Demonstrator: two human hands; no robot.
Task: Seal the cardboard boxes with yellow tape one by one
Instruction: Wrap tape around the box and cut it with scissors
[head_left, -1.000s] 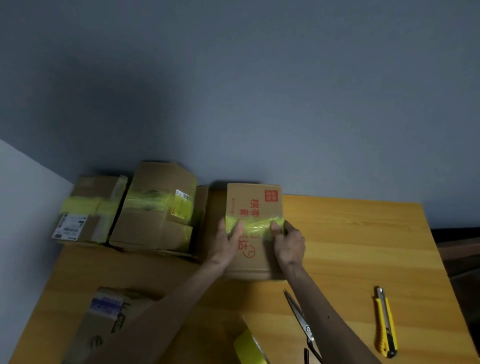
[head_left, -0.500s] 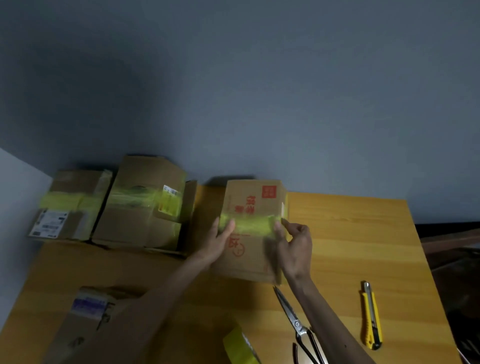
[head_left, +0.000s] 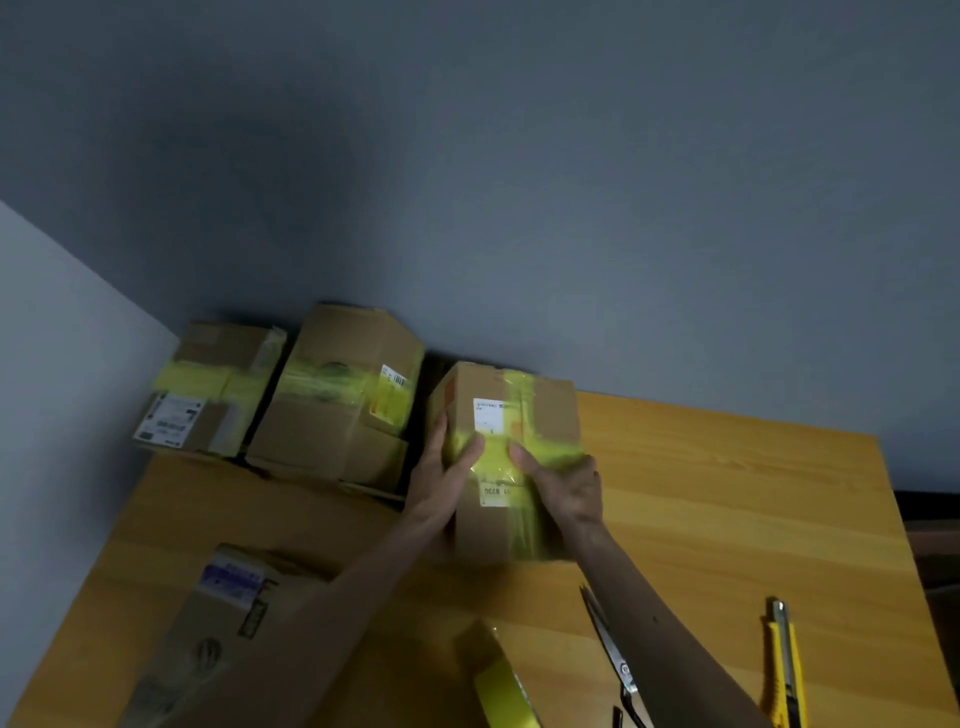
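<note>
At the back middle of the desk (head_left: 727, 499), close to the grey wall, the cardboard box (head_left: 553, 408) is held between both hands. The left hand (head_left: 441, 483) wraps its left side, fingers down the side and thumb across the top. The right hand (head_left: 569, 491) wraps the near right edge, thumb also on top. Each grip is closed on the box, and both thumbs press the yellow tape (head_left: 550, 452) that crosses the top face near a white label (head_left: 488, 415). Just left stands a taped box (head_left: 327, 436). Nearer lie the tape roll (head_left: 504, 696), scissors (head_left: 613, 660) and utility knife (head_left: 784, 670).
</note>
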